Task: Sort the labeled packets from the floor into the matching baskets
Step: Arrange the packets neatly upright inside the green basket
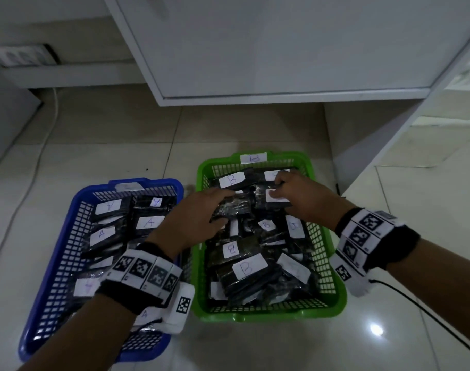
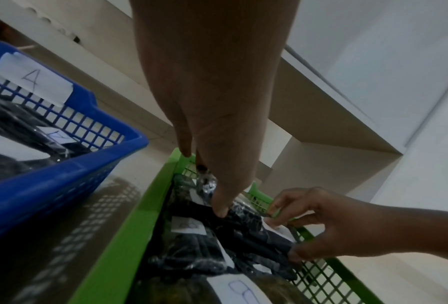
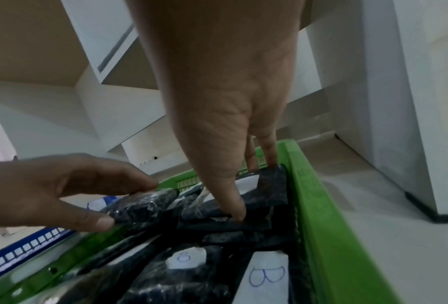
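Both wrists low in frame. Left hand (image 1: 201, 210) fingers curled round a dark packet (image 1: 232, 207); right hand (image 1: 295, 194) pinches a labelled packet (image 1: 272, 200), both over the green basket (image 1: 338, 295), upper centre. Placing step; release next, probably.

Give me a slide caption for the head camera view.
Both hands, left and right, grip dark packets in the green B basket; the blue basket beside it holds A packets.
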